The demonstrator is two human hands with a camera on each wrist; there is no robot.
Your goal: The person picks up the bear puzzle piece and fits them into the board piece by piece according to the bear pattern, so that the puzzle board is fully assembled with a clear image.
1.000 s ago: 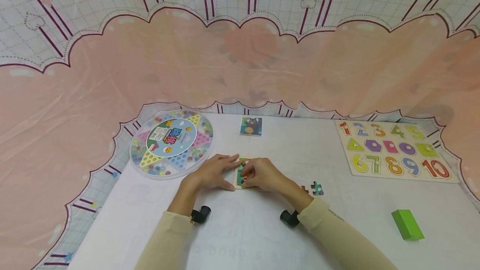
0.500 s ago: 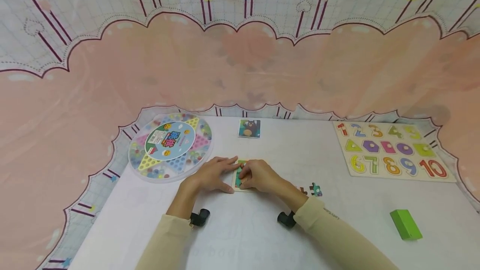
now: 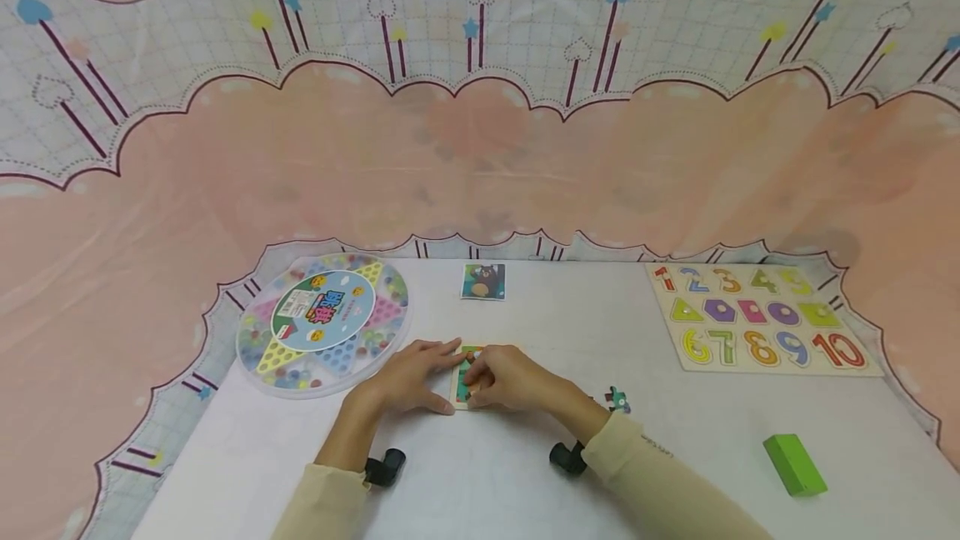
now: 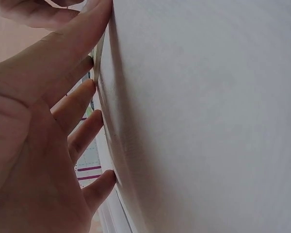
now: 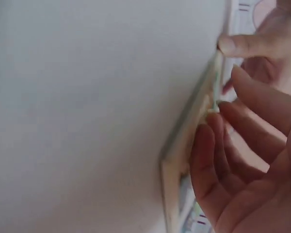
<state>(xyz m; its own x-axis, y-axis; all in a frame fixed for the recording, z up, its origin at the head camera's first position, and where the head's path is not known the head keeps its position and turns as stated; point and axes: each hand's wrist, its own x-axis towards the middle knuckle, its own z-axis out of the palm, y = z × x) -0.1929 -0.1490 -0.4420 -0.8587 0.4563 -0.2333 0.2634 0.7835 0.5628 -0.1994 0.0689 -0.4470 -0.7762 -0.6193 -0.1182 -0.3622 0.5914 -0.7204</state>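
Note:
A small wooden jigsaw board with a green and orange picture lies mid-table, partly covered by both hands. My left hand has its fingers spread, with thumb and forefinger at the board's left side. In the left wrist view, the left fingertips touch down along the board's edge and table. My right hand is curled over the board's right part. Its fingertips pinch a puzzle piece, mostly hidden, right at the board's surface. Loose jigsaw pieces lie beside the right forearm, partly covered by it.
Behind the board lies a square bear picture card. To the left is a round Chinese checkers set. A wooden number board lies back right, and a green block stands front right.
The head view has tilted up, so everything sits lower in it. Both hands stay at the board; the right fingers shift only slightly over it.

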